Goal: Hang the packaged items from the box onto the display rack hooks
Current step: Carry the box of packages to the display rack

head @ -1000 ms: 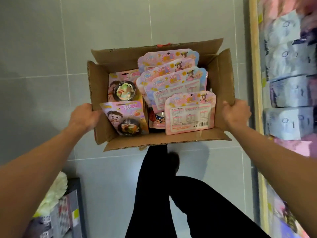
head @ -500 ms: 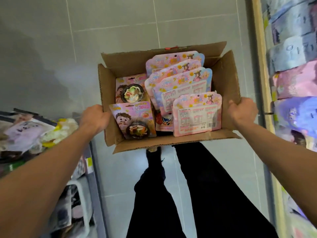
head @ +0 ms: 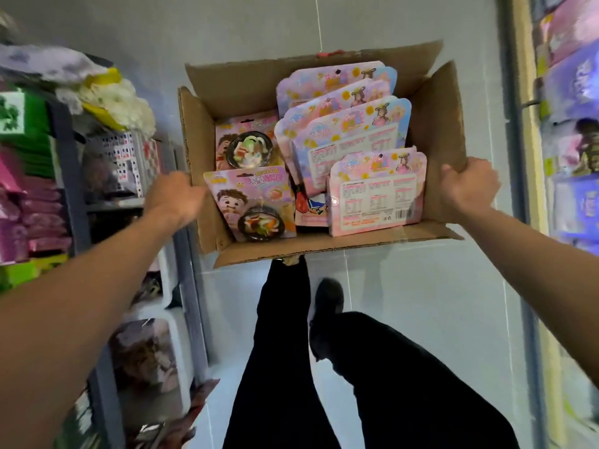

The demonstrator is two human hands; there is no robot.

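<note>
The biggest change is in the surroundings: a second ago the frame held mostly bare grey floor tiles, and now a shelving unit crowded with goods fills the left side from top to bottom, while the rack of hanging packets along the right edge sits closer and taller; the person has been walking down the aisle, black trousers and one dark shoe striding at lower centre.

The cardboard box has stayed in the upper middle of the frame, flaps open, carried level in the air; nothing has left it; the pink packaged items stand upright in overlapping rows on its right half, with two packages showing a cartoon face and a bowl at its left.

The left hand presses against the box's left wall at middle left; it is blurred, so how its fingers lie I cannot tell; the right hand curls over the right wall's rim at middle right, gripping it.

By my reading this is transport only: no hook has been loaded yet, and hanging can begin once the box is set down or one hand freed.
</note>
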